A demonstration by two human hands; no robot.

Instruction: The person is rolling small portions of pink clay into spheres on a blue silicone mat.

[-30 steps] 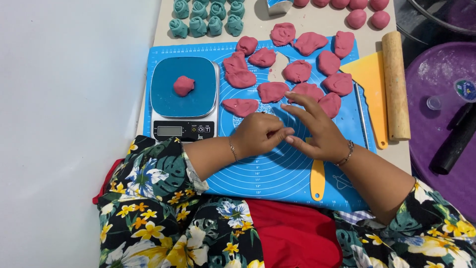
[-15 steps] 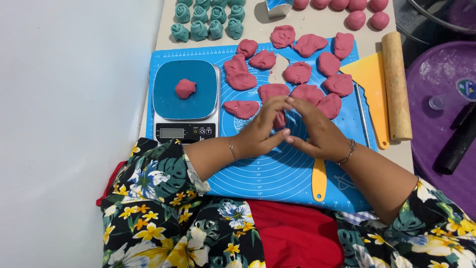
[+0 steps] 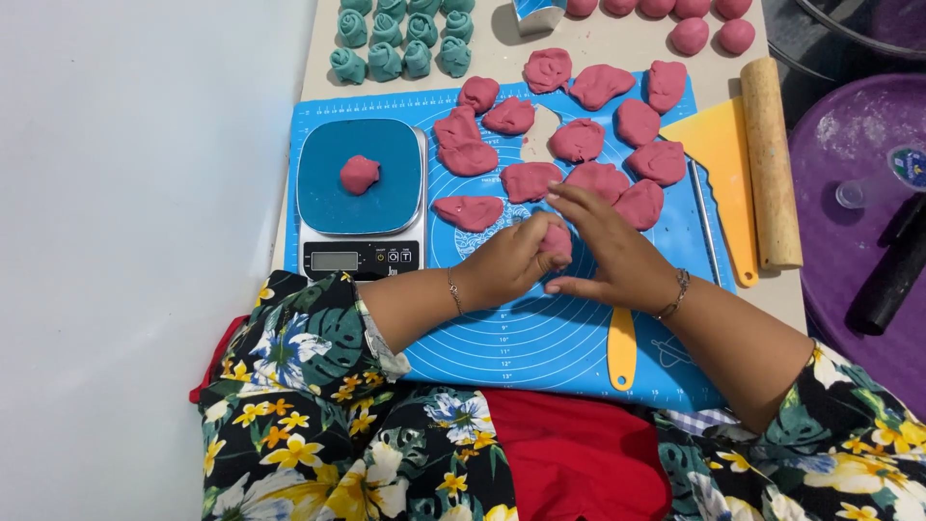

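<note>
Blue baking mat (image 3: 540, 338) covers the pale table, and both hands meet at its middle. Left hand (image 3: 506, 268) and right hand (image 3: 608, 256) close their fingers together around one pink dough piece (image 3: 557, 239), pressing it between them above the mat. At ten o'clock from the hands, a kitchen scale (image 3: 359, 193) carries another pink lump (image 3: 359, 175). Flat pink pieces (image 3: 579, 140) lie at twelve o'clock, and a wooden rolling pin (image 3: 770, 164) at two o'clock.

Teal dough rolls (image 3: 395, 43), wooden rolling pin (image 3: 771, 164), yellow scraper (image 3: 725, 164), purple tub (image 3: 863, 203)
</note>
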